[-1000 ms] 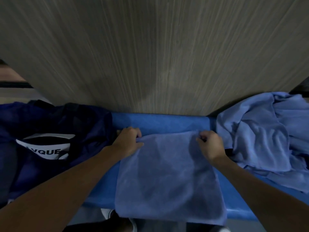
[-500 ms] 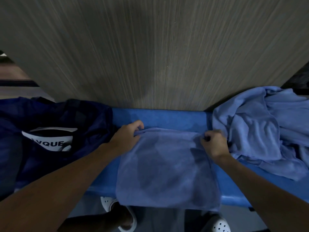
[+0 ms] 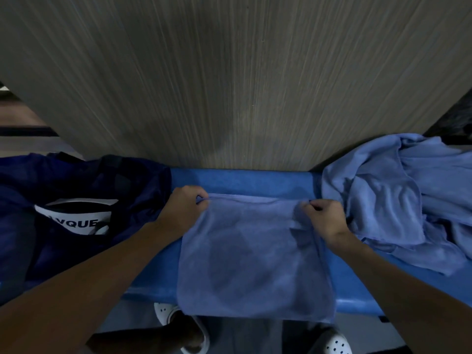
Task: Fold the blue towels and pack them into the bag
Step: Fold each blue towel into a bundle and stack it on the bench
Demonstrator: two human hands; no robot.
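A blue towel (image 3: 255, 256) lies spread over the blue padded bench (image 3: 240, 180), its near edge hanging off the front. My left hand (image 3: 185, 204) pinches the towel's far left corner. My right hand (image 3: 324, 217) pinches the far right corner, where the cloth is bunched and slightly raised. A dark navy bag (image 3: 76, 190) with a white label sits open on the bench to the left. A heap of several unfolded blue towels (image 3: 398, 200) lies to the right.
A wood-grain panel (image 3: 229, 85) rises directly behind the bench. Below the bench's front edge my feet in white perforated clogs (image 3: 334, 343) stand on the grey floor.
Both hands went from resting on the far edge to pinching its corners. The right corner has lifted and begun to come towards me. The view shifted down slightly.
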